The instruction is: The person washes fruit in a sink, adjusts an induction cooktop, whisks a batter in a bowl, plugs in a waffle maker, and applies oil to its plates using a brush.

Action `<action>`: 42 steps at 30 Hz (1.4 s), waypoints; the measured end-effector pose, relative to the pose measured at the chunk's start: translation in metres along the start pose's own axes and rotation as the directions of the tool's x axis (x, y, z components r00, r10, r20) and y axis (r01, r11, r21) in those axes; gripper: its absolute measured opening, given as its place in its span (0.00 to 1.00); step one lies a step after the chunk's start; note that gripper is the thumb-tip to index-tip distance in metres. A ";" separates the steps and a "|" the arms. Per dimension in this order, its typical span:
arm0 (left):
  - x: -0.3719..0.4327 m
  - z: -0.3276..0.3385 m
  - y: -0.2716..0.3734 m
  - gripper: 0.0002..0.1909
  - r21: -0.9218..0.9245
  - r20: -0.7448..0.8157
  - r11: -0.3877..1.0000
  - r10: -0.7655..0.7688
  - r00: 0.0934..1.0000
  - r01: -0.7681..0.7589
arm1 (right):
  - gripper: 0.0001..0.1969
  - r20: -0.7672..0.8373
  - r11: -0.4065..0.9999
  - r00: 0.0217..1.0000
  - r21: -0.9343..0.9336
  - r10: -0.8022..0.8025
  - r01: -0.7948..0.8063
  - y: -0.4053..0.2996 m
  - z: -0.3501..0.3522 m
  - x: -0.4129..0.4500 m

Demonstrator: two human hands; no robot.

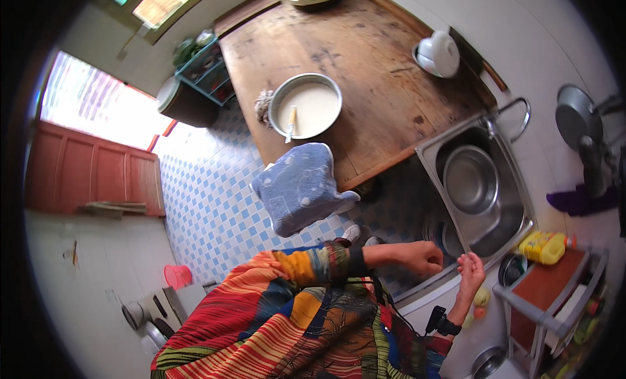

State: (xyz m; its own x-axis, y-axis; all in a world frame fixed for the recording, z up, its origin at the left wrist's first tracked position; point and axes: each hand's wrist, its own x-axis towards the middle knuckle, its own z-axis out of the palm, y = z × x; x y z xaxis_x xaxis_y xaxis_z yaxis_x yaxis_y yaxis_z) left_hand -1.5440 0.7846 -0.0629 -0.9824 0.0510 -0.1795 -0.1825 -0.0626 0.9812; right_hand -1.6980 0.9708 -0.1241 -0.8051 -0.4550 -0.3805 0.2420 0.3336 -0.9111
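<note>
My left hand [423, 257] is curled into a loose fist in front of the sink, with nothing visible in it. Close by on its right, my right hand [471, 271] is raised near the sink's front corner, its fingers bent and slightly apart, also with nothing visible in it. A dark band sits on each wrist, the right one bearing a small black device. In the stainless steel sink [508, 232] stands a round metal basin [470, 179], below a curved faucet [524, 116].
A wooden table [381, 110] holds a metal basin of creamy liquid [313, 100] with a pale-handled utensil [291, 122]. A blue patterned cloth [298, 188] covers something by its edge. A small rack [552, 286] beside the sink carries a yellow jug [544, 247]. Pans [579, 117] hang nearby.
</note>
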 end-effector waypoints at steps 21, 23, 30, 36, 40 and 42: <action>-0.441 -0.124 -0.013 0.10 -0.383 -0.859 0.845 -0.177 0.481 -0.373 | 0.09 0.688 0.998 0.722 0.041 -0.067 0.053 -0.109 0.373 -0.217; -0.490 -0.134 -0.030 0.10 -0.365 -0.887 0.875 -0.224 0.403 -0.318 | 0.09 0.715 0.999 0.699 0.047 -0.017 -0.024 -0.102 0.421 -0.254; -0.609 -0.174 -0.070 0.10 -0.412 -0.872 0.875 -0.296 0.391 -0.256 | 0.12 0.772 1.000 0.635 -0.008 0.006 0.001 -0.076 0.578 -0.311; -0.656 -0.223 -0.083 0.10 -0.462 -0.871 0.828 -0.357 0.337 -0.318 | 0.14 0.599 0.986 0.801 -0.125 -0.013 0.109 -0.047 0.679 -0.240; -0.687 -0.293 -0.091 0.10 -0.430 -0.891 0.840 -0.336 0.305 -0.332 | 0.20 0.401 0.889 0.872 -0.234 -0.280 0.393 -0.005 0.740 -0.114; -0.703 -0.307 -0.100 0.09 -0.438 -0.895 0.841 -0.374 0.241 -0.319 | 0.26 0.320 0.816 0.886 -0.371 -0.336 0.444 0.014 0.758 -0.071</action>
State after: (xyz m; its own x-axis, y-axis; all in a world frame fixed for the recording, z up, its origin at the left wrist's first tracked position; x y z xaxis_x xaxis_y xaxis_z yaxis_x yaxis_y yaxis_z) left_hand -0.8474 0.4486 -0.0567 -0.2033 -0.8567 -0.4741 0.1426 -0.5050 0.8513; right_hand -1.2263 0.3817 -0.2298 -0.6215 -0.7792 -0.0811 -0.3610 0.3767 -0.8531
